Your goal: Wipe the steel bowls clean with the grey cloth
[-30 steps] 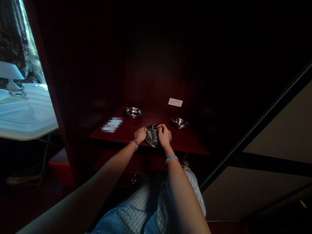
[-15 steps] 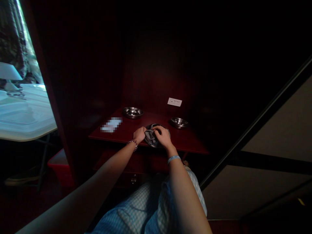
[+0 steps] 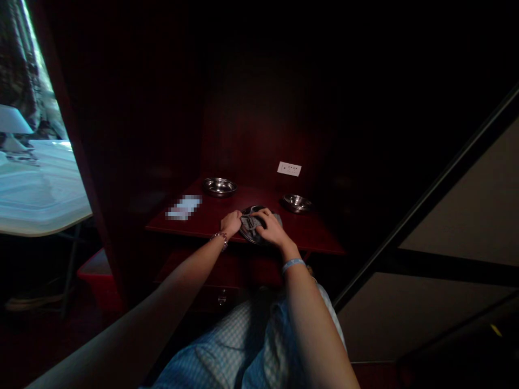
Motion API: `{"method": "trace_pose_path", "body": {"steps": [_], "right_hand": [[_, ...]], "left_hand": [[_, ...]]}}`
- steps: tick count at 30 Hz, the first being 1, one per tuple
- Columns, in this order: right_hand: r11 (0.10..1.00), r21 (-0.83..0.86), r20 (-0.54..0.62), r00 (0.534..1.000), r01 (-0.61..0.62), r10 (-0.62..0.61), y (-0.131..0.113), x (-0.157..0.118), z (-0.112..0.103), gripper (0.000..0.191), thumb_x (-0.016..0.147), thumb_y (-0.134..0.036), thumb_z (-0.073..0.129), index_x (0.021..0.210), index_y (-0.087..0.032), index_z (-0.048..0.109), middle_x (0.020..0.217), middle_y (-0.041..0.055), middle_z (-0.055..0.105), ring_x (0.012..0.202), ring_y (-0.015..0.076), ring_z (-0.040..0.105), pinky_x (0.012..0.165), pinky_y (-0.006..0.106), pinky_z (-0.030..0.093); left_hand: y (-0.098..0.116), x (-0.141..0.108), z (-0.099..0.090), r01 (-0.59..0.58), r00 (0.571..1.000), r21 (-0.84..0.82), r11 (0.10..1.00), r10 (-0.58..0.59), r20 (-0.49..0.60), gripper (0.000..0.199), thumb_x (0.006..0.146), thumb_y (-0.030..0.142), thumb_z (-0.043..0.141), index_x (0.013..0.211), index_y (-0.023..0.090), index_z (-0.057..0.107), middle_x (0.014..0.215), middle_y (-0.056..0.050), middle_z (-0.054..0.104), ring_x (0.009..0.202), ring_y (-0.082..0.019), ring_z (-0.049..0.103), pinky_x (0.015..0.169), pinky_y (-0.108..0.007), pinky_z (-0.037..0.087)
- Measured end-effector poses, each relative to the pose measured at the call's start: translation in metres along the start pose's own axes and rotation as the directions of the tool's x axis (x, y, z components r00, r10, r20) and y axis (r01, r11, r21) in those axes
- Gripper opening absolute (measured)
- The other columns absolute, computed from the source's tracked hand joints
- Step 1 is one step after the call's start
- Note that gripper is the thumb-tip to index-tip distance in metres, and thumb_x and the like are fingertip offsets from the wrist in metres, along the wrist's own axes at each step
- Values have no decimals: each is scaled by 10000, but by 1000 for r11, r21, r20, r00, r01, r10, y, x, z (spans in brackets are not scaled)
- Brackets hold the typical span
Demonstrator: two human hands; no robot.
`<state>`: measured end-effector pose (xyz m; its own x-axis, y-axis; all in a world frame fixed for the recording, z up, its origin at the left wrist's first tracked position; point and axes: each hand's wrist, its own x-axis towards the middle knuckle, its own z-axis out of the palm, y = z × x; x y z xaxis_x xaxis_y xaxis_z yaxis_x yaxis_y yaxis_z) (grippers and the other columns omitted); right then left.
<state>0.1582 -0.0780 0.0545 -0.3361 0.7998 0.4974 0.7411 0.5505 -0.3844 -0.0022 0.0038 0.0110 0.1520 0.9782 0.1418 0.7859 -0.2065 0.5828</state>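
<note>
Near the front edge of the dark red desk shelf (image 3: 324, 237), a shiny round metal dish (image 3: 246, 234) stands between my hands. My left hand (image 3: 231, 222) is closed on its left rim. Inside the dish lies a grey cloth (image 3: 252, 222), bunched and patterned. My right hand (image 3: 272, 229) presses the cloth with bent fingers, and part of the cloth sticks out on its far side. Farther back stand a metal bowl (image 3: 219, 187) on the left and a smaller metal bowl (image 3: 297, 203) on the right.
A blurred pale item (image 3: 184, 207) lies at the shelf's left. A white wall socket (image 3: 289, 169) is on the back panel. Below is a drawer with a knob (image 3: 221, 297). At far left are a white table (image 3: 40, 189) with a lamp and a red bin (image 3: 99, 278).
My right hand has shifted slightly over the dish, its fingers now more spread, and the cloth under it has changed shape. My left hand keeps its hold on the rim.
</note>
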Motion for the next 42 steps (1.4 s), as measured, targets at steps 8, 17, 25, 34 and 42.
{"method": "trace_pose_path", "body": {"steps": [8, 17, 25, 34, 42], "right_hand": [[1000, 15, -113, 993, -12, 13, 2, 3, 13, 422, 792, -163, 471, 1199, -212, 571, 1175, 81, 542, 1158, 220, 509, 1070, 388, 383], [996, -31, -228, 971, -78, 69, -2, 7, 17, 128, 848, -269, 518, 958, -221, 561, 985, 67, 582, 962, 226, 551, 944, 391, 443], [998, -12, -284, 957, -62, 56, 2, 8, 16, 179, 902, -253, 444, 988, -214, 596, 988, 85, 622, 983, 227, 577, 945, 385, 451], [981, 65, -396, 898, -183, 193, 26, 11, 25, 198, 825, -205, 510, 970, -196, 645, 1012, 93, 621, 980, 229, 591, 947, 388, 466], [948, 193, -528, 787, -254, 318, 25, 12, 27, 125, 855, -289, 501, 833, -200, 586, 945, 74, 580, 898, 198, 556, 866, 340, 463]], "left_hand": [[0, 1, 2, -7, 1000, 4, 1000, 7, -23, 428, 993, 317, 230, 1072, 215, 638, 1178, -85, 701, 1071, -210, 650, 813, -278, 461], [3, -1, -2, 12, 1000, 8, 1000, -12, -16, 390, 982, 270, 247, 996, 213, 632, 1160, -96, 701, 1067, -213, 650, 795, -281, 456], [2, 0, 0, 15, 1000, 0, 1000, -15, -12, 384, 978, 270, 243, 992, 218, 624, 1158, -92, 699, 1067, -222, 650, 799, -297, 456], [4, 0, 0, 13, 1000, 13, 1000, -13, -6, 437, 990, 294, 204, 989, 212, 633, 1170, -106, 697, 1074, -227, 651, 832, -312, 465], [2, -1, 0, 9, 1000, 4, 1000, -8, -12, 435, 989, 300, 218, 983, 221, 646, 1170, -98, 699, 1065, -223, 654, 831, -307, 473]]}}
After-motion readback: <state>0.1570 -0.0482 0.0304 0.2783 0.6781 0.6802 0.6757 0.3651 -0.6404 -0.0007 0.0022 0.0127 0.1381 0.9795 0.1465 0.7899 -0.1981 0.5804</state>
